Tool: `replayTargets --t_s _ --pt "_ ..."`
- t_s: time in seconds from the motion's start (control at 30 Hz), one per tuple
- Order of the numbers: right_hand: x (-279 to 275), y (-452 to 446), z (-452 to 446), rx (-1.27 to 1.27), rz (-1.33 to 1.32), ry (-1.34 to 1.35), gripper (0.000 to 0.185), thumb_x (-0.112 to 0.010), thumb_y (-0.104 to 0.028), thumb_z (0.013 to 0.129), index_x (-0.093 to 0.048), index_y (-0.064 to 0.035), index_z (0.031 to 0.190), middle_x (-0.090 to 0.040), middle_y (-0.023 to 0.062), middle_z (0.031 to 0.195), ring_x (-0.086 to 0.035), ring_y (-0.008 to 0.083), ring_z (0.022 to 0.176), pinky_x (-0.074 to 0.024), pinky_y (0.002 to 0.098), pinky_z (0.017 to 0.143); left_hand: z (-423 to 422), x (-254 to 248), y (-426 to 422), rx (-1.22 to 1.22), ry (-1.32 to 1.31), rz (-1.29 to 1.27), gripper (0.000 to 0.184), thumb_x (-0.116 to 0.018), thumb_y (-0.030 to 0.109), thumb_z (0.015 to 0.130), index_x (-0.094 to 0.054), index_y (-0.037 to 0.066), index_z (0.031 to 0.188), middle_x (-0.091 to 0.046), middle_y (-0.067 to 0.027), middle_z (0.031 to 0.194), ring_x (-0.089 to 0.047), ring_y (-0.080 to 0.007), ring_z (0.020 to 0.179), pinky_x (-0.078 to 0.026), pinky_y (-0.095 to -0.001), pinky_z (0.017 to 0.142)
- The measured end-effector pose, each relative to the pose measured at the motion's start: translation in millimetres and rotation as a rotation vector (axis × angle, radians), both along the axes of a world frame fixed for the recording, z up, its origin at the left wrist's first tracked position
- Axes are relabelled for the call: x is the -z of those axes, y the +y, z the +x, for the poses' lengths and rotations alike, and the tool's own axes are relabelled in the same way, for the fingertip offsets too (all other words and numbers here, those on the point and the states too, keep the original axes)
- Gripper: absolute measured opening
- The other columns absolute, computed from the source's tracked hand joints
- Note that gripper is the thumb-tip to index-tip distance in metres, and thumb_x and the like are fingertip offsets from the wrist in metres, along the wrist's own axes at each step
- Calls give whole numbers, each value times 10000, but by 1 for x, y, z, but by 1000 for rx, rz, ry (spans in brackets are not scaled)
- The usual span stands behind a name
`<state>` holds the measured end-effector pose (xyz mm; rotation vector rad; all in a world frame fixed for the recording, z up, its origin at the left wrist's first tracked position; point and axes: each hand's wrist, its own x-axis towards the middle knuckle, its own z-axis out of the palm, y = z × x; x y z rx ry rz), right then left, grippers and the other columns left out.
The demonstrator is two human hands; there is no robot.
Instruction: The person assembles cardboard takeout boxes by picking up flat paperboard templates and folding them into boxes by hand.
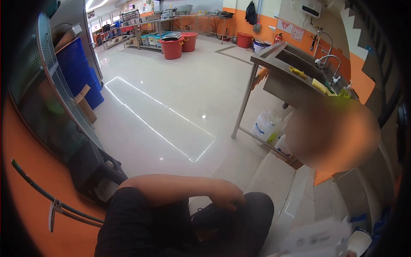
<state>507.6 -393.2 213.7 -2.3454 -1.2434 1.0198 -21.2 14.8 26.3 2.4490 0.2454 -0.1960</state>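
Observation:
My left forearm lies across my dark-clothed knees. At its end my left hand (227,193) rests on the right knee (257,205), its fingers drooping loosely over the inner side with nothing seen in them. My right hand is not in view. Between my legs a small patch of skin (206,234) shows, too dark to make out. Low on the right is a blurred white object (317,237) with grey marks, and beside it a smaller white rounded thing (358,243).
A steel sink (295,58) stands at right, with jugs (264,125) beneath. Tiled steps (274,180) descend beside me. A dark stool (92,171) and blue crates (81,73) are at left. Red tubs (172,48) and steel tables (150,19) stand at the back. A blurred patch covers the right side.

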Motion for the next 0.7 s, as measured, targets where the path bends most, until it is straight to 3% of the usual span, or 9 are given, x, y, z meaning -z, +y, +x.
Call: replayTargets --t_s 0.03,0.07,0.17,0.27,0.3,0.4,0.5,0.53,0.7 --pt "0 1 27 57 87 137 363 -629 -186 1050 -592 25 1342 -669 50 1058 -589 142 900 -485 282 797 0 1 1 -40 -62 -35 410 -647 262 990 -612 76 1353 -646 -176 1329 -634 -376 1194 -510 -475 1015" --pt "2 23 9 139 316 33 366 -675 -180 1015 -614 30 1308 -678 82 1008 -601 184 876 -494 311 801 0 3 3 -83 -126 -67 401 -638 252 999 -610 68 1354 -649 -177 1324 -632 -367 1201 -506 -468 1023" --pt "37 113 -4 111 705 -24 507 -698 -271 1010 -532 16 1393 -652 120 1232 -604 199 1138 -463 294 985 7 -13 4 -291 -247 -361 434 -497 306 1084 -558 29 1413 -612 -171 1390 -606 -309 1256 -479 -427 1070" --pt "82 235 -36 106 945 -33 416 -646 -193 1043 -539 11 1389 -646 60 1191 -591 122 1032 -488 263 881 13 -24 2 -538 -568 -839 638 -247 471 1136 -376 12 1558 -551 -194 1459 -558 -263 1305 -453 -405 1103" --pt "90 275 -63 60 1006 -51 387 -628 -166 1054 -542 9 1388 -644 40 1177 -587 96 997 -496 253 846 9 -33 6 -593 -570 -711 653 -239 487 1134 -354 16 1572 -533 -194 1479 -542 -262 1327 -444 -400 1112" --pt "60 370 -192 -236 1000 97 313 -597 -192 1047 -611 25 1272 -672 114 1110 -628 182 997 -507 355 887 -3 -53 11 -788 -678 -218 736 -188 576 1116 -308 41 1607 -475 -168 1545 -482 -247 1401 -398 -368 1152" --pt "86 445 -251 -269 1014 -157 299 -586 -208 1023 -618 28 1204 -684 223 1066 -666 358 994 -513 440 887 -24 -76 17 -1121 -839 -963 795 -200 649 1088 -304 62 1613 -454 -144 1567 -485 -240 1403 -424 -351 1130" --pt "98 463 -268 -253 1105 -323 279 -578 -197 1011 -622 28 1170 -680 257 1051 -662 430 1000 -510 476 876 -33 -50 32 -1101 -988 -799 889 -205 748 1035 -317 78 1608 -483 -135 1539 -535 -242 1347 -487 -342 1061" --pt "112 503 -337 -416 905 -54 281 -528 -135 991 -629 52 1174 -672 291 982 -632 496 960 -491 509 845 -77 -41 54 -1324 -959 -791 998 -229 839 968 -388 53 1563 -580 -144 1382 -593 -257 1243 -526 -349 976"
